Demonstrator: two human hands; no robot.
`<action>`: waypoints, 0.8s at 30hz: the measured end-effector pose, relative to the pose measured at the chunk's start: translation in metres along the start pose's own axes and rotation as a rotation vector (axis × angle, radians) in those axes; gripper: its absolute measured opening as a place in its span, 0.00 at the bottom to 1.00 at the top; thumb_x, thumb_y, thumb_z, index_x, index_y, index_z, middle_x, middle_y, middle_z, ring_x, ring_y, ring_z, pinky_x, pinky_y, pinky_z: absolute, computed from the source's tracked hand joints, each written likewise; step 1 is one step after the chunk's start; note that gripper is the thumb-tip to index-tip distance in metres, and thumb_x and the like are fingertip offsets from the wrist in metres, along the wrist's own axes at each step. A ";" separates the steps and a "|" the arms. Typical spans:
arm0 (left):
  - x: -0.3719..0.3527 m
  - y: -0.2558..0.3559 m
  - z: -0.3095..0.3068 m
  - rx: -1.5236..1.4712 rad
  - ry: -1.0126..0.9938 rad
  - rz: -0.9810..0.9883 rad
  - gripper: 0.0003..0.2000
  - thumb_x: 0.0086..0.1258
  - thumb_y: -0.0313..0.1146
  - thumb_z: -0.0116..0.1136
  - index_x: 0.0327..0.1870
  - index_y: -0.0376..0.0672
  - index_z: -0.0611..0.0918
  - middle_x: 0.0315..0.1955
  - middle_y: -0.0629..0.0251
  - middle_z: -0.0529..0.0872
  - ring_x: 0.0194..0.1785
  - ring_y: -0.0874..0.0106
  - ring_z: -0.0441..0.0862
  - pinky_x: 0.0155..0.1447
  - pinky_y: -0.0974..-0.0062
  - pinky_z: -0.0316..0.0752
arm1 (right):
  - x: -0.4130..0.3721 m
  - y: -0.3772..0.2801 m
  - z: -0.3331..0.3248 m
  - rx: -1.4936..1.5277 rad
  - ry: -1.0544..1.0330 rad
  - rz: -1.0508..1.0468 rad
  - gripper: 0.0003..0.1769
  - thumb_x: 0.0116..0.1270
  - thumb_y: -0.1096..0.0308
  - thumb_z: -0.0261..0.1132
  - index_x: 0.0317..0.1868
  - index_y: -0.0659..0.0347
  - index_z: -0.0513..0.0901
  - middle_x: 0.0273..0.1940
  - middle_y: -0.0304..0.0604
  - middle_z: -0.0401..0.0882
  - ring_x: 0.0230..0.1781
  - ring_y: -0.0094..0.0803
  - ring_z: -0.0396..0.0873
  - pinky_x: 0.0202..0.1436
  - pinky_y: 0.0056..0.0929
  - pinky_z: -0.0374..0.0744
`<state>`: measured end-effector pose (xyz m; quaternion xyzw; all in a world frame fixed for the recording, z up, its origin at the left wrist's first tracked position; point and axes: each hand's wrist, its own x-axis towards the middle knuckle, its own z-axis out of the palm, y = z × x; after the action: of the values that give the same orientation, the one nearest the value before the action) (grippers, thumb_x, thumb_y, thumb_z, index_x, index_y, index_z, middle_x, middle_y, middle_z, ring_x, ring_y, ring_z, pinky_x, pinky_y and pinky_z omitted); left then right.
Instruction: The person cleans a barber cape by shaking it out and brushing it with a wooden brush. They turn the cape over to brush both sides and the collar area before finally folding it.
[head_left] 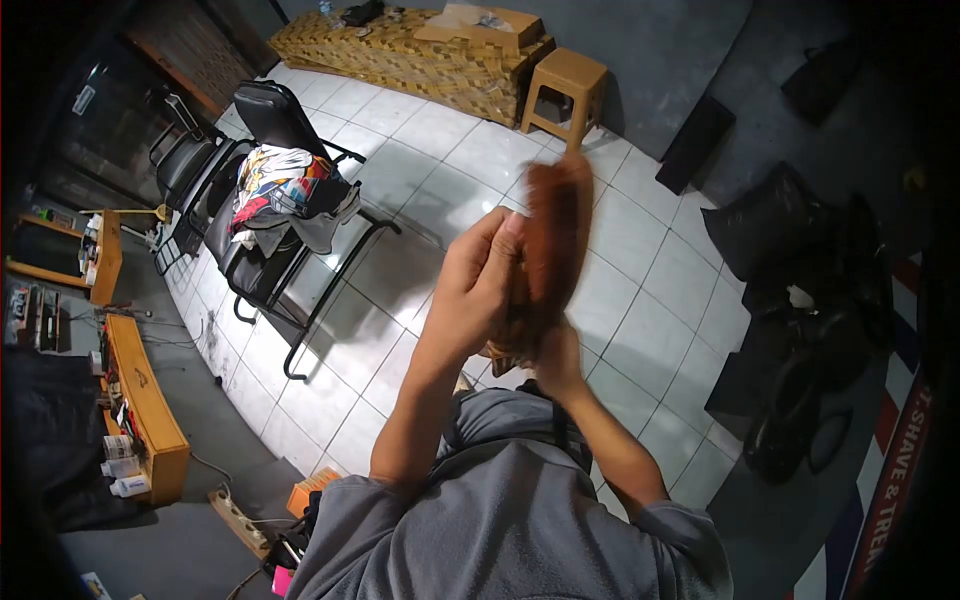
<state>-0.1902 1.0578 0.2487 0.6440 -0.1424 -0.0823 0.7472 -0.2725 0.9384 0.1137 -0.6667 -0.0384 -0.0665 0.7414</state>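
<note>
A long, rounded, reddish-brown object (560,235) stands upright in front of my body, smeared by motion. It looks like leather, perhaps a shoe or sandal, but its kind is not certain. My left hand (485,275) has its thumb and fingers closed on the object's left edge. Lower down, my right hand (560,362) is at its bottom end, with the fingers mostly hidden behind it. A patterned brown bit (508,362) shows between the hands at the lower end.
Left of my hands is a black chair (275,115) row piled with colourful cloth (280,190). A tan stool (565,90) stands beside a woven-patterned counter (400,50). Dark bags (755,220) lie at right. Wooden shelves (145,400) with bottles line the left wall.
</note>
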 end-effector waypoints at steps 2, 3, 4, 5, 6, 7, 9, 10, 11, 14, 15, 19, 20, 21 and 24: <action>0.000 0.011 -0.004 0.022 0.037 0.052 0.14 0.76 0.38 0.44 0.31 0.38 0.73 0.24 0.74 0.69 0.31 0.84 0.64 0.35 0.85 0.62 | -0.008 0.041 0.007 -0.231 -0.068 -0.072 0.29 0.73 0.47 0.44 0.57 0.66 0.68 0.36 0.43 0.78 0.26 0.36 0.75 0.32 0.29 0.74; -0.001 0.016 -0.012 -0.066 -0.011 -0.007 0.14 0.76 0.39 0.45 0.32 0.39 0.74 0.25 0.74 0.71 0.31 0.85 0.66 0.35 0.86 0.63 | -0.010 0.084 0.000 -0.449 -0.097 -0.204 0.27 0.73 0.49 0.45 0.57 0.65 0.69 0.37 0.46 0.79 0.27 0.42 0.77 0.33 0.33 0.75; -0.001 0.015 -0.016 -0.055 0.035 0.081 0.13 0.76 0.38 0.45 0.33 0.40 0.74 0.25 0.75 0.72 0.32 0.86 0.67 0.35 0.86 0.64 | -0.012 0.119 -0.009 -0.666 -0.127 -0.341 0.25 0.73 0.51 0.47 0.56 0.64 0.69 0.38 0.49 0.80 0.28 0.49 0.78 0.35 0.38 0.77; 0.000 0.015 -0.022 -0.044 0.081 0.167 0.12 0.76 0.38 0.46 0.34 0.40 0.75 0.26 0.75 0.73 0.32 0.86 0.68 0.36 0.86 0.65 | -0.021 0.139 -0.018 -0.831 -0.314 0.066 0.21 0.72 0.54 0.48 0.57 0.61 0.69 0.39 0.53 0.80 0.32 0.55 0.77 0.38 0.44 0.76; -0.001 0.016 -0.028 -0.137 0.173 0.171 0.11 0.75 0.37 0.47 0.38 0.40 0.77 0.28 0.75 0.75 0.33 0.86 0.69 0.37 0.87 0.66 | -0.036 0.155 -0.030 -0.974 -0.492 0.490 0.19 0.71 0.58 0.49 0.57 0.58 0.69 0.41 0.57 0.80 0.36 0.62 0.77 0.40 0.50 0.76; 0.002 0.015 -0.040 -0.143 0.268 0.189 0.10 0.75 0.37 0.48 0.41 0.39 0.78 0.30 0.75 0.76 0.34 0.86 0.70 0.37 0.87 0.67 | -0.051 0.170 -0.050 -0.991 -0.575 0.500 0.18 0.71 0.58 0.48 0.57 0.56 0.69 0.42 0.58 0.80 0.38 0.59 0.78 0.41 0.50 0.76; 0.001 0.025 -0.058 -0.427 0.356 0.248 0.11 0.75 0.37 0.47 0.45 0.40 0.77 0.30 0.71 0.79 0.32 0.83 0.76 0.36 0.84 0.73 | -0.101 0.235 -0.108 -1.223 -0.821 0.477 0.23 0.71 0.53 0.47 0.61 0.52 0.66 0.40 0.59 0.81 0.41 0.52 0.81 0.42 0.49 0.78; -0.002 0.036 -0.063 -0.467 0.268 0.339 0.11 0.76 0.38 0.45 0.46 0.40 0.75 0.29 0.68 0.80 0.28 0.80 0.78 0.32 0.82 0.75 | -0.120 0.261 -0.133 -1.286 -0.813 0.650 0.24 0.71 0.50 0.46 0.60 0.52 0.68 0.39 0.59 0.81 0.40 0.50 0.81 0.42 0.48 0.78; -0.005 0.050 -0.059 -0.474 0.521 0.251 0.11 0.76 0.38 0.44 0.45 0.40 0.74 0.28 0.67 0.80 0.25 0.78 0.78 0.30 0.81 0.76 | -0.129 0.274 -0.143 -1.341 -0.801 0.826 0.25 0.70 0.48 0.46 0.59 0.53 0.71 0.38 0.58 0.81 0.40 0.49 0.82 0.42 0.47 0.79; -0.012 0.058 -0.065 -0.403 0.458 0.247 0.11 0.76 0.38 0.44 0.43 0.39 0.75 0.27 0.69 0.79 0.26 0.80 0.77 0.30 0.83 0.74 | -0.116 0.245 -0.144 -1.127 -0.535 1.000 0.27 0.71 0.48 0.44 0.53 0.60 0.77 0.36 0.60 0.81 0.40 0.49 0.82 0.43 0.47 0.79; -0.012 0.051 -0.067 -0.357 0.421 0.234 0.11 0.76 0.38 0.45 0.42 0.39 0.75 0.28 0.70 0.78 0.27 0.81 0.76 0.30 0.84 0.73 | -0.102 0.228 -0.136 -1.144 -0.470 0.830 0.30 0.73 0.49 0.41 0.43 0.68 0.79 0.32 0.62 0.80 0.37 0.52 0.81 0.43 0.48 0.78; -0.012 0.018 -0.068 -0.231 0.265 0.109 0.11 0.74 0.38 0.49 0.44 0.39 0.77 0.34 0.72 0.79 0.33 0.84 0.76 0.36 0.86 0.73 | -0.025 0.147 -0.074 -0.563 0.041 0.391 0.30 0.74 0.45 0.40 0.31 0.64 0.72 0.22 0.45 0.73 0.22 0.36 0.73 0.29 0.32 0.72; -0.010 0.013 -0.066 -0.225 0.241 0.084 0.11 0.75 0.39 0.48 0.43 0.39 0.77 0.33 0.73 0.78 0.33 0.85 0.74 0.35 0.87 0.71 | -0.004 0.101 -0.051 -0.319 0.051 0.392 0.30 0.74 0.43 0.38 0.30 0.62 0.71 0.20 0.39 0.69 0.18 0.28 0.69 0.23 0.26 0.70; -0.009 0.009 -0.062 -0.218 0.215 0.060 0.11 0.75 0.39 0.48 0.42 0.39 0.77 0.31 0.74 0.77 0.32 0.86 0.72 0.35 0.88 0.69 | 0.009 0.050 -0.027 -0.097 0.002 0.416 0.30 0.74 0.43 0.37 0.31 0.60 0.70 0.20 0.36 0.67 0.17 0.23 0.67 0.21 0.22 0.66; -0.009 0.009 -0.060 -0.106 0.168 0.107 0.11 0.76 0.38 0.46 0.39 0.40 0.76 0.29 0.76 0.74 0.30 0.88 0.69 0.33 0.89 0.66 | 0.017 -0.015 0.026 0.203 -0.088 0.324 0.23 0.74 0.48 0.44 0.41 0.62 0.70 0.21 0.33 0.69 0.15 0.21 0.63 0.19 0.24 0.64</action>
<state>-0.1806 1.1185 0.2492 0.5996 -0.1088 0.0043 0.7929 -0.2570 0.9618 0.1342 -0.5883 0.0305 0.0871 0.8033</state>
